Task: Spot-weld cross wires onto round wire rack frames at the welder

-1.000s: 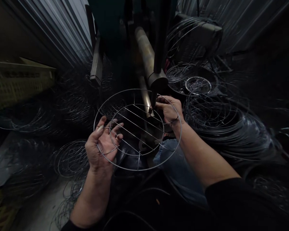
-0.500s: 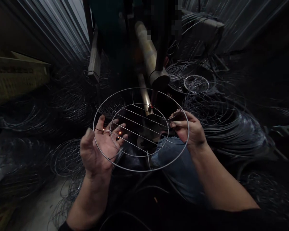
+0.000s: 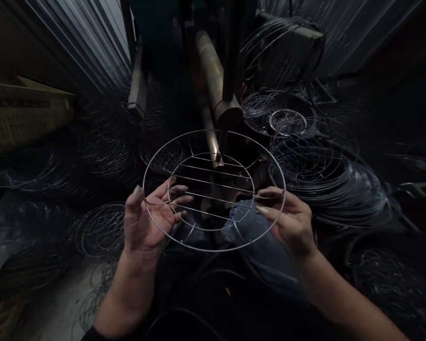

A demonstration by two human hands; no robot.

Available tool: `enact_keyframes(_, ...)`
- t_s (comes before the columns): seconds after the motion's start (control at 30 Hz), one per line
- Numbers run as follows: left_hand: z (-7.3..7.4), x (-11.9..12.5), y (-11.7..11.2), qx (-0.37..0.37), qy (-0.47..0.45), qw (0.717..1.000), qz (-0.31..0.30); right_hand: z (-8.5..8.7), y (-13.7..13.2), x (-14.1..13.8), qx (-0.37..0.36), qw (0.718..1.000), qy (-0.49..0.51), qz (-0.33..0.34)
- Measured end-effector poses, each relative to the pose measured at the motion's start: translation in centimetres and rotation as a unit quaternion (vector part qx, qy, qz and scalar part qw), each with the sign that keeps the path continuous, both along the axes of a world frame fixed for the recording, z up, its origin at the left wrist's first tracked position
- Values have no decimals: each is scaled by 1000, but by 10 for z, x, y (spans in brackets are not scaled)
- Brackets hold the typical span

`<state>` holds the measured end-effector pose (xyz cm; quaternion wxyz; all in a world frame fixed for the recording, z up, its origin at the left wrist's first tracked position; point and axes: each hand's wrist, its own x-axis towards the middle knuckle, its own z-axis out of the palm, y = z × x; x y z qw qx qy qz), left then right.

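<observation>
A round wire rack, made of two rings joined by short wires with parallel bars across the inner ring, is held nearly level before me. My right hand pinches it at its right side, thumb and fingers closed on a short wire between the rings. My left hand is palm up at the left side, its fingers spread beneath the rings and the thumb by the outer rim. How firmly it bears the rack I cannot tell. Just beyond, the rack's far part overlaps a machine's lower metal arm, below a thicker cylindrical arm.
Stacked wire rings lie at the right, with a round bowl of small metal pieces behind. More wire racks are at the left, near a yellow crate. A jeans-clad knee is under the rack.
The rack has turned, its joining wires now in other places, and shifted slightly right. My right hand has moved right and down; my left hand slightly right. The orange sparks and glow are gone.
</observation>
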<state>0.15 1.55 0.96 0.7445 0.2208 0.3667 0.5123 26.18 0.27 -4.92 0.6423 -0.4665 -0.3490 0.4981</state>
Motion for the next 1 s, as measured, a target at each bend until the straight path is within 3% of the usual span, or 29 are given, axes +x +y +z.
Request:
enact_keyframes(0.1,1,-3,4,-2,14,1000,-7,5,-11,-2,19,997,-34,-69)
enact_keyframes(0.2,-2,2,-3,3,28,999,-27,-1,11,0,28,992,-44,-117)
enact_keyframes(0.37,-19,17,-27,22,47,998,37,-19,71,-4,10,996,-35,-82)
enact_keyframes(0.5,-30,26,-40,53,60,992,101,-17,101,-26,51,993,-20,-102)
enact_keyframes(0.73,-31,29,-43,63,75,986,133,-6,115,-45,57,992,-45,-102)
enact_keyframes(1.0,-34,34,-40,48,49,982,174,-3,132,-53,59,994,-74,-53)
